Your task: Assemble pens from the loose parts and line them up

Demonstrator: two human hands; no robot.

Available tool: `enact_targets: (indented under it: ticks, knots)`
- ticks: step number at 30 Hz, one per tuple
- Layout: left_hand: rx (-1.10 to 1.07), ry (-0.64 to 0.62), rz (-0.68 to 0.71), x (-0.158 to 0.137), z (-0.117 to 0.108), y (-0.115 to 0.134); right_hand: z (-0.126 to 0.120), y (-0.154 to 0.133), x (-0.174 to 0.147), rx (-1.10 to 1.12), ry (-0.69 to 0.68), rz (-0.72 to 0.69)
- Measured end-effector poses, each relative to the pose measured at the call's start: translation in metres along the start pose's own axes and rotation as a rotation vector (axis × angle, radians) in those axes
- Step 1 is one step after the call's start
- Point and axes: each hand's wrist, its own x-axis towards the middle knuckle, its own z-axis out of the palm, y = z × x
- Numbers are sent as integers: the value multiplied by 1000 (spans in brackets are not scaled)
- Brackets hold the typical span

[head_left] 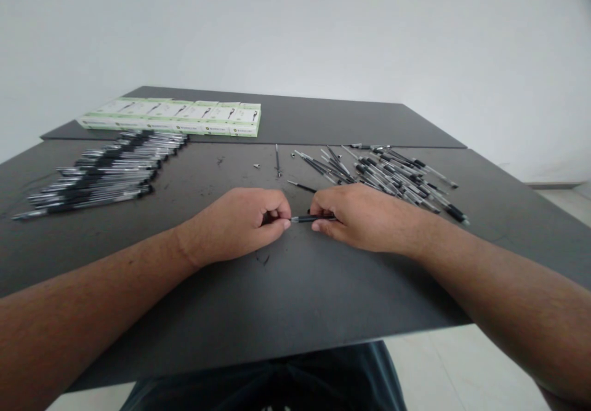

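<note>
A: Where's the pen point(305, 219)?

B: Level between the two hands, its black grip and clear-grey end showing in the gap. The left hand point(247, 220) pinches that end between thumb and finger; the right hand point(357, 217) has thumb and fingers closed on the other.

A: And just beyond the pen?

B: A thin dark rod point(303, 186), near the right fingers, and a little silvery cone point(257, 166) farther left.

A: Farther out?

B: Right of the pen, a loose heap of clear tubes and black grips point(392, 177); left of it, a bank of glossy clear-and-black pens point(111, 168).

A: Containers?

B: White-and-green boxes point(184, 127) well beyond the pen, leftward, contents hidden, on the smooth dark table point(295, 300).
</note>
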Motion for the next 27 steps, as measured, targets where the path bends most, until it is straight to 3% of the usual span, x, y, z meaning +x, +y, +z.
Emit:
enact_targets:
  ticks: [4, 10, 15, 21, 27]
  knots:
    - [-6, -3, 4, 0, 0, 0, 1, 1, 0, -31, -20, -73]
    - [-1, 1, 1, -1, 0, 0, 1, 1, -2, 26, 16, 4]
    - [-9, 5, 12, -1, 1, -1, 2, 2, -1, -20, -14, -66]
    - [-15, 10, 8, -1, 1, -2, 2, 1, 0, 11, 8, -9]
    - [-14, 14, 13, -1, 1, -2, 2, 2, 0, -11, -18, -81]
